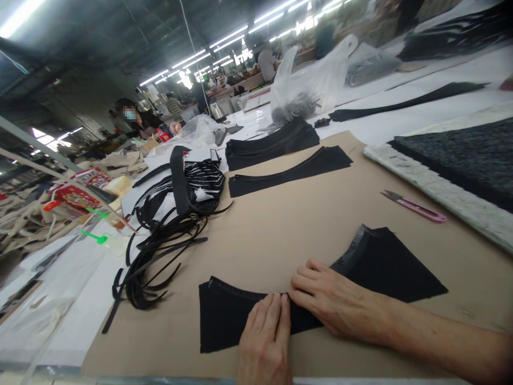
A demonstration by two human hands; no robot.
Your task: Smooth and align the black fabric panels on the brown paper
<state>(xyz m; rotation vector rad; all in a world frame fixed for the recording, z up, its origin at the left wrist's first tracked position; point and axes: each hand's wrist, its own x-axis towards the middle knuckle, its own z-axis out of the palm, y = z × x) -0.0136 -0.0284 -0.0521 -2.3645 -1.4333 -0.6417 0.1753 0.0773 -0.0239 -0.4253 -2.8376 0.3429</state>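
A curved black fabric piece (385, 262) lies across the brown board in front of me. Its concave upper edge carries a narrow strip, greyish and turned up at the right, flatter at the left. My left hand (266, 334) rests on the middle of this piece, fingers stretched out side by side with their tips at the curved edge. Just to its right, my right hand (340, 302) has its fingers bent down over the same edge, and its thumb is hidden. The two hands nearly touch at the fingertips.
Pink-handled thread snips (417, 207) lie to the right, near a pale pad (377, 155) bearing dark grey fabric. Another curved black piece (288, 172) and a black stack (272, 144) lie farther back. Black strips (160, 256) are heaped left, near green-tipped bottles (114, 243).
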